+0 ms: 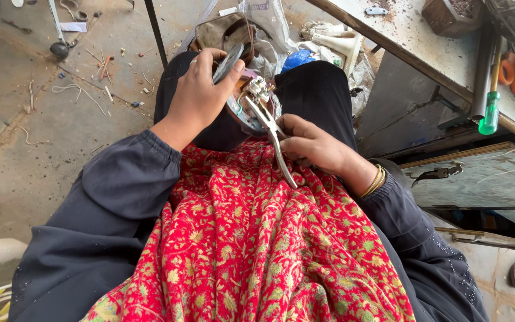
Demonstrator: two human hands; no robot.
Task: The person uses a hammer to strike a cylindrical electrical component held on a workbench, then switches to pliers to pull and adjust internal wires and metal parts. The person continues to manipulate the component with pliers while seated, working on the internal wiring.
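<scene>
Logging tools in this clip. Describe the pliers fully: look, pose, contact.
The pliers are bare silver-grey metal, slim and long-nosed, with no coloured grip sleeves visible. The right hand grips them near the pivot; one handle sticks out free, pointing down toward the red patterned shawl. The nose points up and left into the exposed wiring and terminal block of the round appliance part on the lap, which the left hand steadies from above. Whether the jaws are clamped on anything cannot be told.

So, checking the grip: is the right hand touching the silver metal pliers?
Touching. The head view shows the right hand wrapped around the handles of the silver metal pliers, fingers closed on them with no gap.
</scene>
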